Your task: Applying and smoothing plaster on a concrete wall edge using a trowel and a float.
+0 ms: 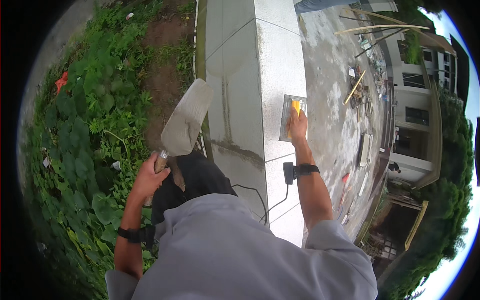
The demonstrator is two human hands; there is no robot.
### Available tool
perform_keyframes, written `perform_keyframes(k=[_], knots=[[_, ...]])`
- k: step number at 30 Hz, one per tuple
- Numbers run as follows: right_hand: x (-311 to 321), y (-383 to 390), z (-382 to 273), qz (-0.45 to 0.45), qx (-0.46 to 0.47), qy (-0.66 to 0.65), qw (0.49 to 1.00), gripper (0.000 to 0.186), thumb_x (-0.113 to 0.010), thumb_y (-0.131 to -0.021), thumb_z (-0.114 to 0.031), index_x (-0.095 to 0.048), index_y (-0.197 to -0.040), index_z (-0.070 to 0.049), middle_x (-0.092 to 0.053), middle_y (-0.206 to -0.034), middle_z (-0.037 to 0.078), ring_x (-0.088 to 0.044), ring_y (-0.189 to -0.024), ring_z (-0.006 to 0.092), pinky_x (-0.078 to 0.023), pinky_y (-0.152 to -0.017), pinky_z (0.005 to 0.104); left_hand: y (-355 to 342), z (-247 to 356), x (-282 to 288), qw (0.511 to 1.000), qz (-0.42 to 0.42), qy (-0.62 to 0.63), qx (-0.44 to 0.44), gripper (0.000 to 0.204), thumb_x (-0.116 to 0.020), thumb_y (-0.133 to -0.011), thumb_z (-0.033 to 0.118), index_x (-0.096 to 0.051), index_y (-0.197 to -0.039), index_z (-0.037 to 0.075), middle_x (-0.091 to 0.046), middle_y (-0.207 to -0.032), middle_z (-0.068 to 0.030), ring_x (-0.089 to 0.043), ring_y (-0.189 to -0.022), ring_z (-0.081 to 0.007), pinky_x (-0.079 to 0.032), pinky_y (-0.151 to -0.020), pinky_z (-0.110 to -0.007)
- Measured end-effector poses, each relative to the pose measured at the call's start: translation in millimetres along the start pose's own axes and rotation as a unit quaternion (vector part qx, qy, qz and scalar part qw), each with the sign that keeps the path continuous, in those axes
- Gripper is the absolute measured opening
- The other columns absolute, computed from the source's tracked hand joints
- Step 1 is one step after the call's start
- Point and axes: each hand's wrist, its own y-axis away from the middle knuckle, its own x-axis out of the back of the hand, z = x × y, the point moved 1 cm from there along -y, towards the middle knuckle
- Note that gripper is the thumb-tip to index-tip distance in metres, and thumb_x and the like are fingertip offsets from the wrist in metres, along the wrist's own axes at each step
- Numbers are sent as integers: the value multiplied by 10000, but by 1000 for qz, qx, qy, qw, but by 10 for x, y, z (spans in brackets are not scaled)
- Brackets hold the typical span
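Left hand (149, 176) is wrapped tight around the wooden handle of a grey, mortar-dusted steel brick trowel (186, 121), and I see its pointed blade raised and tilted up over the gap between the weedy bank and the wall. Right hand (298, 125) is pressed down, fingers closed over the yellow grip of a flat rectangular metal float (291, 117), which lies on top of the pale grey speckled stone-tiled wall cap (280, 75), near its outer edge.

To work the float well from here, I would judge it best kept flat on the cap with even pressure, drawn along the tile rather than tipped on a corner, while the trowel stays clear of the vertical face so nothing drips onto the darker damp band across the joint (239, 152).

Much is hard to read. The float's underside is hidden, so I cannot tell whether any mortar sits beneath it. The trowel's handle is mostly covered by the fingers. A black wrist strap with a small box and trailing cable (295, 171) partly covers the forearm, and the yard with its scattered timber and debris (359, 87) is bent and small toward the rim.
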Motion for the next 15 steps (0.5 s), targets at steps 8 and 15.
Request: perform_keyframes(k=[8, 15], knots=[[-610, 1347, -780, -289, 100, -18, 952, 298, -561, -991, -307, -528, -1093, -29, -503, -648, 2, -465, -519, 78, -383, -484, 245, -32, 261, -128, 994, -113, 7, -8, 423, -698, -866, 160, -524, -1219, 5, -510, -691, -5, -489, -518, -88, -420, -460, -270], [-812, 1521, -847, -291, 163, 136, 933, 359, -610, -941, -353, -536, -1031, -13, -566, -732, 160, -576, -655, 312, -456, -620, 409, 88, 403, -172, 985, -127, -98, -69, 391, -698, -838, 166, -521, -1140, -8, -552, -706, -129, -563, -598, -252, -458, -589, -395]])
